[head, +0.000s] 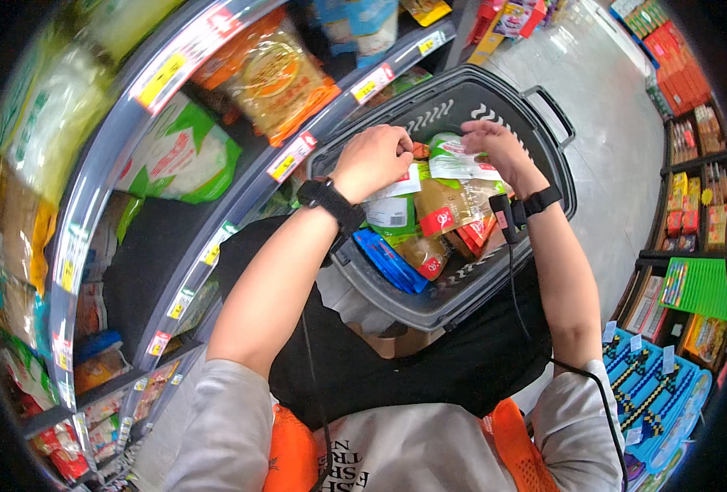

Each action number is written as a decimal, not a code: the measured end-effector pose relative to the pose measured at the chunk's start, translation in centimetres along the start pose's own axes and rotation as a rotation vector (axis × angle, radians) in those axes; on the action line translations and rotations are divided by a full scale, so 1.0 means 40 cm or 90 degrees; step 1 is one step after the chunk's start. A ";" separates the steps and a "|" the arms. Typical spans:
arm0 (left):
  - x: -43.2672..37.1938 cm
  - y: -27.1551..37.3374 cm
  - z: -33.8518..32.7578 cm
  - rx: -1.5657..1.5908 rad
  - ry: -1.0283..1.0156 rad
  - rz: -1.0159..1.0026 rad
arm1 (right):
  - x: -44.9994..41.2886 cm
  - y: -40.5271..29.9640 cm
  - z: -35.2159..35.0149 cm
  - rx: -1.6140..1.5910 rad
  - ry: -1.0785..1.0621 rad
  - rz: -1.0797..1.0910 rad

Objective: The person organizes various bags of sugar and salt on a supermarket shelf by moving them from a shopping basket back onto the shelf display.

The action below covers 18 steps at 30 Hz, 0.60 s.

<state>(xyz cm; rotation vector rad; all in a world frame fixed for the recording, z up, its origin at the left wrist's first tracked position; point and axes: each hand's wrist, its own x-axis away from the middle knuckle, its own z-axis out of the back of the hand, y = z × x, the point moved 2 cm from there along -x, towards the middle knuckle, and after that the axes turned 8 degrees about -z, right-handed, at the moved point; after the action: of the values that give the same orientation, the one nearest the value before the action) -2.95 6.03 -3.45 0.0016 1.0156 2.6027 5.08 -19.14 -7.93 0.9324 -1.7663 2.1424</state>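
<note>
A black plastic shopping basket (425,317) stands in front of my knees, with several packets of packaged food in it. Over its left side hangs my left hand (376,158), fingers curled and their tips hidden, close to a green-and-white packet (389,212). My right hand (500,152) is over the far right part, its fingers spread and no object visible in it. Beneath that hand lies another green-and-white packet (448,161). Brown packets with red labels (443,206) fill the middle, and blue packets (391,261) lean against the near wall.
Store shelves with price-tag rails (173,295) curve along my left. On them sit an orange-trimmed bag (283,77) and a green-and-white bag (182,150). Grey floor tiles (609,123) run past the basket's handle (551,114). Blue display trays (653,393) stand at the right.
</note>
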 end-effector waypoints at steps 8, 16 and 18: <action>-0.109 0.009 -0.159 -0.151 -0.183 -0.051 | -0.050 0.089 0.102 0.765 0.067 0.112; -0.155 0.030 -0.219 -0.222 -0.037 -0.104 | -0.047 0.013 0.121 0.740 0.228 0.151; -0.174 0.051 -0.198 -0.185 0.016 -0.089 | -0.045 -0.004 0.130 0.699 0.337 0.304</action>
<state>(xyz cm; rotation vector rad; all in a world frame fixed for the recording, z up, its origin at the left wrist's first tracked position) 1.95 -2.76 -7.15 -0.1663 0.6130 2.6007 8.30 -23.57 -8.42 -0.0236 -0.4964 3.2878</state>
